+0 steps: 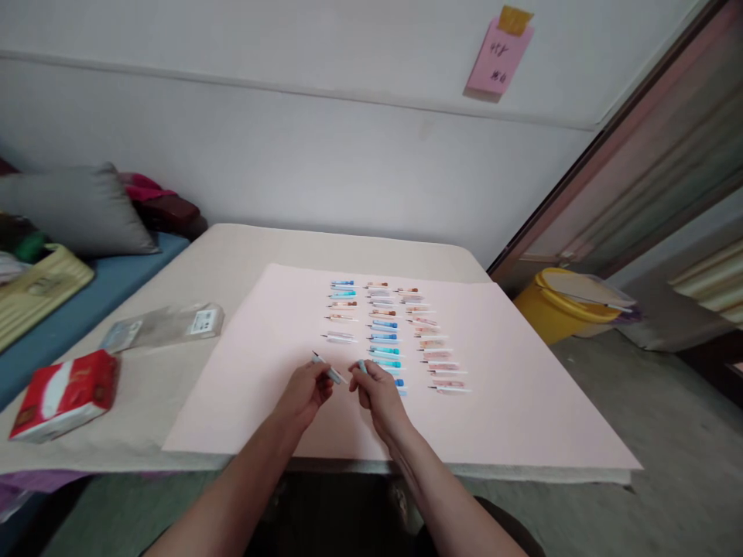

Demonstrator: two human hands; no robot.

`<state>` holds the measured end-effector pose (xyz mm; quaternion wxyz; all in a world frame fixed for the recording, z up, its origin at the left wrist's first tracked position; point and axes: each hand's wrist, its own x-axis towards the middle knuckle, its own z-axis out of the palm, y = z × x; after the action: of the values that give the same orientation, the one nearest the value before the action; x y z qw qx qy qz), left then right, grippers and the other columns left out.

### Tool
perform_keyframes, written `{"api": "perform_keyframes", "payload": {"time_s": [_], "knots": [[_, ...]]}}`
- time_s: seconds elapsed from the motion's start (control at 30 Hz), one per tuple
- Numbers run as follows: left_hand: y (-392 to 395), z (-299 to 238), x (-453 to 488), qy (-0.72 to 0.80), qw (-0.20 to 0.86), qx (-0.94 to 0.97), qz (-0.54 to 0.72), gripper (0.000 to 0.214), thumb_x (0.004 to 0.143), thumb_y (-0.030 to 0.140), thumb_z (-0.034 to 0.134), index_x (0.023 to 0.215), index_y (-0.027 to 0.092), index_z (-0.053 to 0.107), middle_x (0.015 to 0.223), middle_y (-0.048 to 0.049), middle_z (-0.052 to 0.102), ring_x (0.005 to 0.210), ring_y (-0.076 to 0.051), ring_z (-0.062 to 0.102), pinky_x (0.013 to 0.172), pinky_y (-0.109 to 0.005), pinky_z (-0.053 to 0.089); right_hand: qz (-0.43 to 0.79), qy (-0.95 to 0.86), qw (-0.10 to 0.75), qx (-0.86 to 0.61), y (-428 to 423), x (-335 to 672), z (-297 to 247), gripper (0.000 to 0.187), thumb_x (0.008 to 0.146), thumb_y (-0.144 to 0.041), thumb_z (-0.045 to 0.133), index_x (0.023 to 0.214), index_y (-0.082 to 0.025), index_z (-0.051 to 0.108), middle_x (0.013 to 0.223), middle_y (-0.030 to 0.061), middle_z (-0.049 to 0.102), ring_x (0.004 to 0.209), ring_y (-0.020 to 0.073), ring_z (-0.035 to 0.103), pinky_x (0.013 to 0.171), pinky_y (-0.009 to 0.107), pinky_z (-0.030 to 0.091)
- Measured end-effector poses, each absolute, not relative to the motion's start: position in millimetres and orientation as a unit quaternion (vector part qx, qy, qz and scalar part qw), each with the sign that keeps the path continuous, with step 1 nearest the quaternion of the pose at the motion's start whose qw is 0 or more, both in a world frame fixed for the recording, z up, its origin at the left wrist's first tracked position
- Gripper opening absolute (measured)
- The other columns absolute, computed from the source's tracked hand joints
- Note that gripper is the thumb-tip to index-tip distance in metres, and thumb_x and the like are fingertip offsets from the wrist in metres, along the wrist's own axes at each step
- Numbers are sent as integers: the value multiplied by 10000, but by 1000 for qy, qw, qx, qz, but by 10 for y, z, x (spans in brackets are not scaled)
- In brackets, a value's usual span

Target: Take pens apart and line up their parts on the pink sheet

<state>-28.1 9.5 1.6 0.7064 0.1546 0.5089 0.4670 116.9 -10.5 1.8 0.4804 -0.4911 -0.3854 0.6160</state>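
Note:
My left hand [307, 389] pinches a slim pen [328, 370] with a dark pointed tip and a pale body, held above the pink sheet [255, 371]. A short way to its right, my right hand [378, 393] is closed on a small light-blue piece [362, 366], perhaps a pen cap; most of it is hidden by the fingers. The two held parts are apart. Beyond my hands, several pens lie in three columns, among them blue pens [383, 337], teal pens [385, 352] and pinkish pens [439, 356]. A blue pen [399, 382] is partly covered by my right hand.
The sheet lies on a beige-covered table [244, 244] against a white wall. To the left are a clear plastic package [168, 325] and a red tissue pack [63, 394]. A yellow bucket [539, 309] stands on the floor at right.

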Motion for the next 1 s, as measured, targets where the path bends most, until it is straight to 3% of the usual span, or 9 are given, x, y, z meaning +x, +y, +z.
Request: {"api": "perform_keyframes", "payload": {"time_s": [0.1, 0.2, 0.3, 0.5, 0.67, 0.8, 1.0], "knots": [[103, 9, -304, 514, 702, 145, 471, 85, 663, 131, 623, 673, 127, 539, 576, -16, 571, 463, -70, 510, 433, -175, 419, 677, -278, 494, -469, -70, 1165, -22, 298, 723, -443, 617, 883, -194, 586, 677, -18, 584, 437, 55, 401, 425, 190, 278], [110, -3, -312, 515, 703, 140, 470, 83, 655, 117, 621, 666, 128, 540, 565, -17, 572, 453, -70, 507, 427, -172, 416, 729, -188, 486, -443, -37, 1178, -62, 331, 708, -455, 645, 925, -214, 578, 774, 10, 605, 608, 102, 537, 559, 223, 414], [126, -8, -320, 517, 704, 137, 467, 77, 658, 115, 615, 656, 130, 539, 555, -19, 574, 444, -71, 505, 420, -172, 415, 745, -170, 478, -434, -20, 1199, -74, 331, 701, -432, 654, 948, -223, 581, 844, 39, 622, 749, 150, 584, 644, 271, 453], [139, -40, -318, 539, 700, 128, 451, 75, 662, 110, 601, 653, 133, 530, 527, -10, 559, 426, -74, 502, 417, -180, 415, 732, -210, 475, -441, 0, 1170, -82, 308, 615, -326, 696, 873, -179, 614, 882, 64, 626, 818, 173, 592, 698, 290, 449], [130, -114, -258, 544, 703, 131, 438, 88, 648, 88, 596, 665, 134, 524, 532, -8, 557, 417, -71, 492, 416, -181, 404, 671, -333, 431, -503, 110, 1119, -137, 281, 634, -266, 642, 895, -167, 611, 742, 19, 613, 703, 136, 576, 629, 251, 418], [136, -183, -210, 543, 705, 129, 438, 113, 635, 79, 612, 687, 138, 531, 539, -7, 561, 424, -75, 498, 424, -184, 399, 627, -436, 378, -523, 249, 1112, -204, 272, 641, -246, 605, 898, -155, 611, 588, -34, 567, 521, 99, 485, 516, 221, 360], [152, -268, -173, 542, 702, 121, 446, 115, 630, 93, 647, 708, 131, 571, 526, -3, 557, 429, -82, 499, 436, -194, 397, 618, -529, 328, -480, 417, 1071, -277, 129, 630, -234, 600, 733, -159, 622, 582, -37, 556, 534, 104, 471, 509, 212, 348]]}}
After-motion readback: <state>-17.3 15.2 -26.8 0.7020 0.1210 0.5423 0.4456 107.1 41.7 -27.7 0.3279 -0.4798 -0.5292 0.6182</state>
